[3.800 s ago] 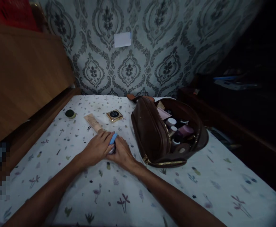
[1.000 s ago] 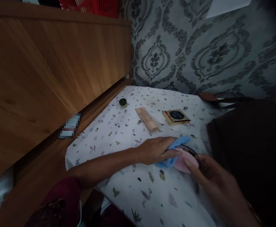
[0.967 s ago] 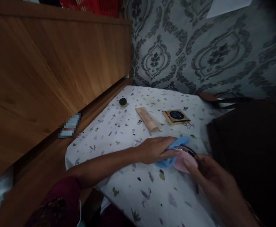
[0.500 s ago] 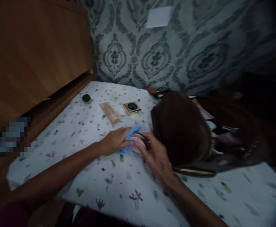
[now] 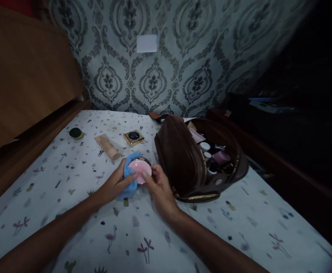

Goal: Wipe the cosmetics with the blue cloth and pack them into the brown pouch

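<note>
A round pink compact (image 5: 140,169) with a shiny rim is held up between both hands, its pink face turned toward me. My left hand (image 5: 117,181) is closed around a blue cloth (image 5: 131,187) and presses it to the compact's left side, thumb on the pink face. From the right, my right hand (image 5: 162,187) grips the compact, thumb on its face and fingers behind. Just beyond them lie a beige squeeze tube (image 5: 107,146) and a square gold case (image 5: 134,137) with a dark round top.
A brown bag (image 5: 180,159) lies unzipped at the right, with several cosmetic items inside. At the far left sits a small dark-lidded jar (image 5: 76,133). Wooden furniture (image 5: 29,68) borders the patterned white sheet (image 5: 143,223); a patterned wall (image 5: 151,81) stands behind.
The camera view has swung right, shifting the scene left. The compact has turned so that its pink face shows more fully. Both hands still hold it with the cloth.
</note>
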The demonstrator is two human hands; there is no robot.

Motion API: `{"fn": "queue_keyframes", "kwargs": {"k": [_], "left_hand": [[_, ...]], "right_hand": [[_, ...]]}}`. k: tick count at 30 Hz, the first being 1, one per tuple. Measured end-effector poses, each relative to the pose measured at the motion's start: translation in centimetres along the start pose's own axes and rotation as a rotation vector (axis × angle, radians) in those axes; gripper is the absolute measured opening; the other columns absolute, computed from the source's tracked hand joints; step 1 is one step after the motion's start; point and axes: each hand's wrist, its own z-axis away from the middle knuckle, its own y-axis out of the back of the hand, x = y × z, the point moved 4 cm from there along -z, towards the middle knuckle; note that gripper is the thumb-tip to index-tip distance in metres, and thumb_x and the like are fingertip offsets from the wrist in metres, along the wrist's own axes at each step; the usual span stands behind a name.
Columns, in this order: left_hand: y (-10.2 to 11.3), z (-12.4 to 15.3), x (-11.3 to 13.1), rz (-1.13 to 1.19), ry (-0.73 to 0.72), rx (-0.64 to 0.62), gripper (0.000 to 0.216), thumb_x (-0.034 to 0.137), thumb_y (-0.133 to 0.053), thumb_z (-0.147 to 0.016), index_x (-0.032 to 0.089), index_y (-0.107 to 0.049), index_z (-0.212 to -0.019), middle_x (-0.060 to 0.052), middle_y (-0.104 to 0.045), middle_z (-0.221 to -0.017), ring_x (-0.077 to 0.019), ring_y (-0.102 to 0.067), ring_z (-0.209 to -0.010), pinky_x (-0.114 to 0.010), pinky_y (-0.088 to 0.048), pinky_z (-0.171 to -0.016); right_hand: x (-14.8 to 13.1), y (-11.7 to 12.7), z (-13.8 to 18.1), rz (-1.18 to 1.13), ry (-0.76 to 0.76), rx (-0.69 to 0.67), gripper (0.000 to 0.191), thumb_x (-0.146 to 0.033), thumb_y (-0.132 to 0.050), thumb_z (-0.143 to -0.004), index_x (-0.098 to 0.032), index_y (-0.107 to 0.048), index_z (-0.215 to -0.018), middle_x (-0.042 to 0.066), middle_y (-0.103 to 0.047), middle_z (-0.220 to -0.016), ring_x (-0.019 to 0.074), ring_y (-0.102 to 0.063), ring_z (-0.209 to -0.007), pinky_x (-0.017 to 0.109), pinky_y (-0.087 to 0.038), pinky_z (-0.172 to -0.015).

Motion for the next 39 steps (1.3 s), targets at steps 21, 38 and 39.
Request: {"fn": "queue_keyframes", "kwargs": {"k": [21, 38, 39], "left_hand": [[0.5, 0.4, 3.0, 0.021, 0.136, 0.146, 0.056, 0.056, -0.053, -0.092, 0.017, -0.057, -0.131, -0.008, -0.065, -0.127, -0.0268, -0.057, -0.121, -0.038, -0.041, -0.110], [-1.1, -4.5, 10.9, -0.036, 0.051, 0.442, 0.052, 0.068, -0.051, -0.084, 0.019, -0.068, -0.085, -0.005, -0.069, -0.085, -0.0234, -0.065, -0.088, -0.031, -0.055, -0.079], [-1.5, -5.1, 11.6, -0.041, 0.045, 0.436, 0.052, 0.067, -0.049, -0.085, 0.018, -0.066, -0.081, -0.004, -0.066, -0.077, -0.0207, -0.063, -0.077, -0.029, -0.054, -0.070]], "right_hand": [[-5.0, 0.0, 1.4, 0.184, 0.196, -0.055, 0.028, -0.045, -0.062, -0.086, -0.021, -0.051, -0.095, -0.002, -0.054, -0.086, 0.0134, -0.052, -0.079, 0.023, -0.044, -0.068], [-15.7, 4.2, 3.6, 0.211, 0.334, -0.155, 0.055, -0.029, -0.069, -0.080, -0.023, -0.049, -0.130, 0.005, -0.064, -0.111, 0.0177, -0.062, -0.094, 0.030, -0.053, -0.076], [-16.1, 4.8, 3.5, 0.128, 0.303, -0.163, 0.054, -0.028, -0.070, -0.079, -0.023, -0.050, -0.128, 0.005, -0.064, -0.112, 0.0167, -0.062, -0.092, 0.028, -0.054, -0.072]]}}
